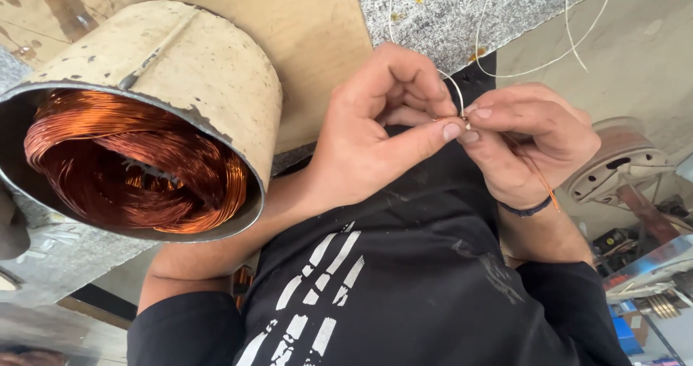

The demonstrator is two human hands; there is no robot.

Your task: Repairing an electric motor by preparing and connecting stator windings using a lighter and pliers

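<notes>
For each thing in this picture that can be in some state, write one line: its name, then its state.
left hand: fingers curled, thumb and fingertips pinching the thin wire
right hand: fingertips pinching the same spot, copper strand trailing under the palm
thin wire: pale, bent in a loop above the fingertips
metal can: tipped on its side, open mouth toward the camera
copper wire coil: wound, lying inside the can
wristband: worn on the right wrist
</notes>
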